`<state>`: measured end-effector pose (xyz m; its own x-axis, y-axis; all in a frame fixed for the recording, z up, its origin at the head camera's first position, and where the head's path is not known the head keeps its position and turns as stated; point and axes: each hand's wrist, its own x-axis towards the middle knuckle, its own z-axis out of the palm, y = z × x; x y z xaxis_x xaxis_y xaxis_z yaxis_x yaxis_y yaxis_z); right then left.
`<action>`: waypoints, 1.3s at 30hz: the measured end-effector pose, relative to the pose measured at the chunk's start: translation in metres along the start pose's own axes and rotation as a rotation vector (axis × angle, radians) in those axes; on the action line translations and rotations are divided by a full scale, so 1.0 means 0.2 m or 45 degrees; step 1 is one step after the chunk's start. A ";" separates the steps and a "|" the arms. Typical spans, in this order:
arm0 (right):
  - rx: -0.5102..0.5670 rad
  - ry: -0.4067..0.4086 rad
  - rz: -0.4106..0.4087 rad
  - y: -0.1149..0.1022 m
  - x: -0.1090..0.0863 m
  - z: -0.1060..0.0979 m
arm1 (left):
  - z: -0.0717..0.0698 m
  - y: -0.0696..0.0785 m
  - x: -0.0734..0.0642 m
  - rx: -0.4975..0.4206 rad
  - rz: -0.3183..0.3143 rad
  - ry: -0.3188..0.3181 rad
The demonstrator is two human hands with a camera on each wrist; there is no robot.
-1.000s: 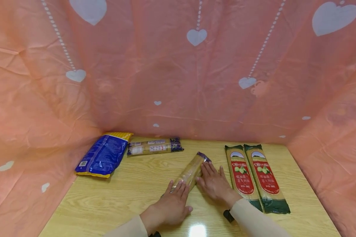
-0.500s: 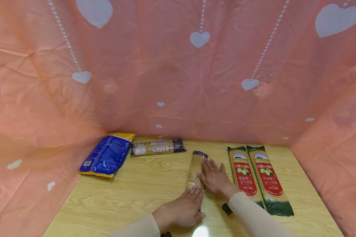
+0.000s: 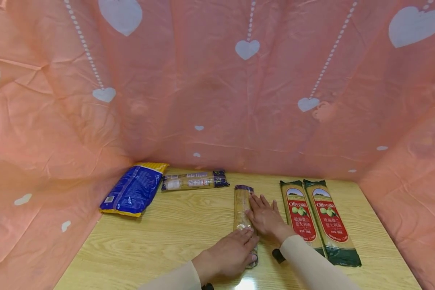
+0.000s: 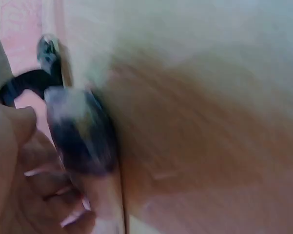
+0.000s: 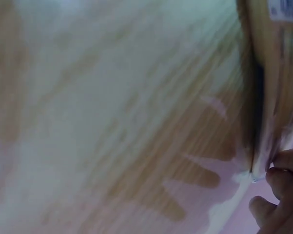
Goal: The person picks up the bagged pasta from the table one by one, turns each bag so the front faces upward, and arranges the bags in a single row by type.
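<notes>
A clear pack of spaghetti with purple ends lies on the wooden table, almost straight away from me. My left hand lies over its near part with extended fingers, the thumb by the near end. Against the pack's right side rest the straight fingers of my right hand. In the blurred left wrist view, the dark pack end shows beside the left hand. The right wrist view shows the pack's edge with the right fingertips close to it.
Two green-ended spaghetti packs with red labels, the inner one and the outer one, lie side by side at right. Purple-ended spaghetti lies crosswise at the back. A blue and yellow bag leans against the pink curtain.
The spaghetti pack has turned from a slant to nearly straight, its near end swinging right. My left hand has moved right with it; the right hand has stayed at its side.
</notes>
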<state>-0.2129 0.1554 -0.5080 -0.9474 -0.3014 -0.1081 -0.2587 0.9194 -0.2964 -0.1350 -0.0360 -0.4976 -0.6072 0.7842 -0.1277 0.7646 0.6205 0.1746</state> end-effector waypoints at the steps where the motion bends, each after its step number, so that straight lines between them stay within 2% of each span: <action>1: 0.007 0.012 0.006 0.00 -0.01 0.00 | -0.01 -0.02 0.00 0.043 0.007 0.040; 7: -0.037 0.115 0.008 -0.05 -0.12 0.00 | -0.09 -0.16 0.07 0.184 -0.007 0.199; 11: -0.082 0.191 0.007 -0.08 -0.22 0.03 | -0.15 -0.27 0.15 0.242 -0.068 0.255; 16: -0.155 0.346 -0.015 -0.09 -0.36 0.08 | -0.21 -0.38 0.28 0.286 -0.160 0.287; 20: -0.186 0.465 -0.043 -0.10 -0.46 0.12 | -0.22 -0.44 0.39 0.328 -0.189 0.343; 25: -0.202 0.481 -0.040 -0.14 -0.54 0.16 | -0.22 -0.49 0.51 0.390 -0.197 0.388; 28: -0.201 0.436 -0.006 -0.16 -0.57 0.17 | -0.22 -0.50 0.59 0.437 -0.221 0.375; 32: -0.207 0.366 0.062 -0.20 -0.59 0.19 | -0.20 -0.51 0.66 0.500 -0.278 0.316; 36: -0.251 0.401 0.072 -0.22 -0.59 0.21 | -0.16 -0.53 0.71 0.521 -0.311 0.279; 39: -0.298 0.442 0.060 -0.22 -0.59 0.21 | -0.14 -0.54 0.74 0.489 -0.342 0.262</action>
<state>-0.0824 0.1406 -0.5227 -0.9563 -0.1912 0.2214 -0.2113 0.9748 -0.0711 -0.3126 0.0128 -0.5071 -0.7935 0.6028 0.0831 0.5766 0.7885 -0.2141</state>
